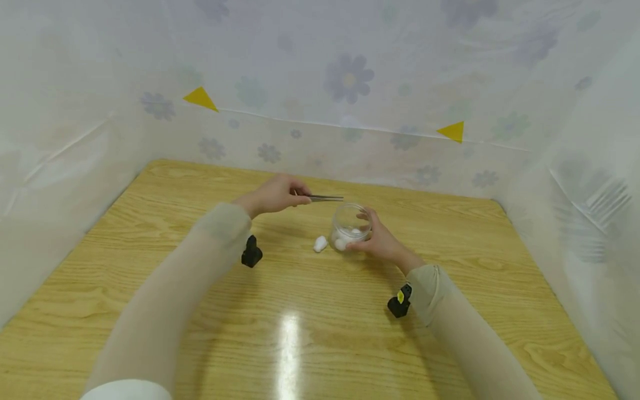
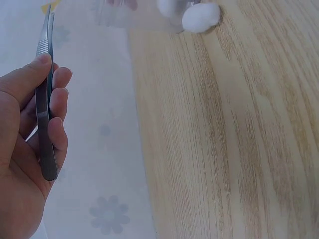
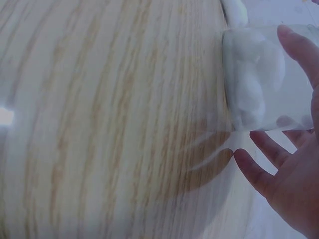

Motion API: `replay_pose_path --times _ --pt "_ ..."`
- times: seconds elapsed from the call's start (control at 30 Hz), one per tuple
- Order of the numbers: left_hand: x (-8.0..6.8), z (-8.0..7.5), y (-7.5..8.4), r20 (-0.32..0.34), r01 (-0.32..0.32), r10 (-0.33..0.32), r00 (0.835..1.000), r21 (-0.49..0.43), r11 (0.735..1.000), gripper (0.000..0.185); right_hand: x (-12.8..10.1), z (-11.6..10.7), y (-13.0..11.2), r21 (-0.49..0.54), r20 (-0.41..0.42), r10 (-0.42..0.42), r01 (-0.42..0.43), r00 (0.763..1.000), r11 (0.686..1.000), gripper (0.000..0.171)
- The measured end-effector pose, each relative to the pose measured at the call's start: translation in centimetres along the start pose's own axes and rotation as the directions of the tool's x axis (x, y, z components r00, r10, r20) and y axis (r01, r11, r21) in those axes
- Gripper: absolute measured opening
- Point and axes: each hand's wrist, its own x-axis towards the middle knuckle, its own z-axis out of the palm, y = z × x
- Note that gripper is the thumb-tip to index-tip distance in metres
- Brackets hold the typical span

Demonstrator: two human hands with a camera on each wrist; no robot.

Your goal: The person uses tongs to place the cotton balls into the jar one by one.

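The left hand (image 2: 22, 144) pinches tweezers (image 2: 45, 99) between thumb and fingers, their tips closed and empty, held above the wooden table (image 1: 320, 333) just left of the jar (image 1: 351, 225). The right hand (image 1: 382, 239) clasps that clear jar, which stands upright holding cotton balls. One cotton ball (image 1: 320, 243) lies on the table beside the jar.

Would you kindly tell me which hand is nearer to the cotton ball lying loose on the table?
Right. The right hand holds the jar right beside the cotton ball; the left hand holds tweezers farther back.
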Motion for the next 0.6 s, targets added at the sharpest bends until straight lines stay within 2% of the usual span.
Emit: replay_pose_path --times 0.3,0.6 --pt "-0.5 -0.1 -0.9 -0.012 -0.035 0.035 0.999 0.000 0.999 0.024 -0.2 0.0 0.0 -0.014 -0.010 -0.018 0.018 1.000 1.000 0.102" --pt "-1.7 -0.1 -2.3 0.022 -0.018 0.017 1.000 0.024 1.000 0.021 -0.3 0.1 -0.4 0.000 -0.008 -0.015 0.015 1.000 1.000 0.099"
